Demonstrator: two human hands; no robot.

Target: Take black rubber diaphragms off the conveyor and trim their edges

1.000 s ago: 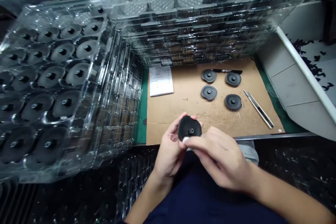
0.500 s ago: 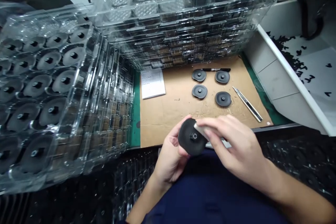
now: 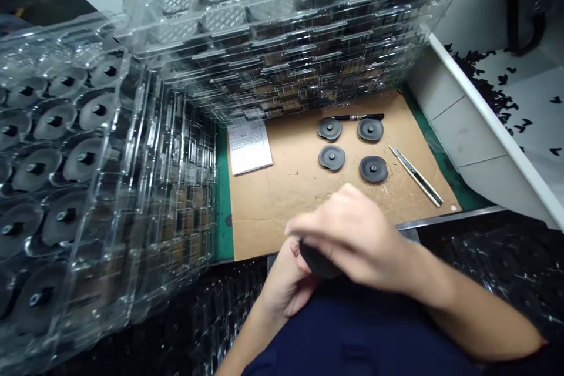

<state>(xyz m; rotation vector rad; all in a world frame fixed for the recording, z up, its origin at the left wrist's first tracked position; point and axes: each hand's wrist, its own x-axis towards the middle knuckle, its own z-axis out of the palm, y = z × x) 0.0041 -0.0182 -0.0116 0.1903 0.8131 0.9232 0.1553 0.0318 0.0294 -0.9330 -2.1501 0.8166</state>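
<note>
My left hand (image 3: 286, 282) low in the middle grips a black rubber disc (image 3: 315, 261), which is tilted and mostly hidden. My right hand (image 3: 352, 235), blurred by motion, lies across the disc's top with its fingers together. Beyond the hands, four similar discs lie flat on a cardboard sheet (image 3: 282, 217); the nearest is a disc (image 3: 373, 168) at the front right. A black marker (image 3: 359, 117) lies behind them, and a utility knife (image 3: 416, 176) lies to their right.
Stacked clear plastic trays (image 3: 282, 29) holding discs stand behind the cardboard, with more (image 3: 79, 158) to the left. A printed paper sheet (image 3: 249, 145) lies at the cardboard's back left. A white bin (image 3: 506, 88) with black scraps stands at right.
The held disc has dropped toward my body and tilted, showing less of its face. My right hand has slid left over it. The whole view has shifted slightly.
</note>
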